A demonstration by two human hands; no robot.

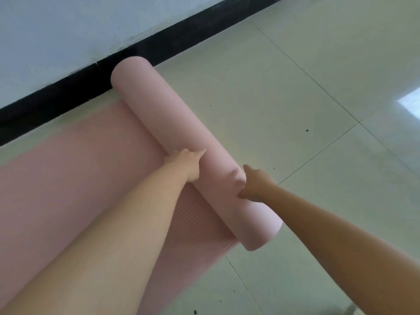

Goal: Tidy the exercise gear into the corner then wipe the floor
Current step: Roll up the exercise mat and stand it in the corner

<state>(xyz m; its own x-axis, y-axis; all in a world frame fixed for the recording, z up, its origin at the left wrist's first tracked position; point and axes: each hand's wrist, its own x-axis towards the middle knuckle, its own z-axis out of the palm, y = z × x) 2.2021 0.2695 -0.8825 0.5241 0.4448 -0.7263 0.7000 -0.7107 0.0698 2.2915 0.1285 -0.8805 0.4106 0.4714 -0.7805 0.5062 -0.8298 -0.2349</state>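
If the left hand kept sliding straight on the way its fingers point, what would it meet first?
The left hand already rests on the rolled part of the pink mat. Past the roll its fingers point toward bare floor tiles; nothing else seems to stand there, though depth is unclear.

- A pale wall (56,30) fills the upper left, its paint scuffed and uneven near the bottom.
- A black skirting board (159,47) runs along the wall's foot, slanting from lower left to upper right.
- A bright patch of reflected light (410,102) lies at the right edge.
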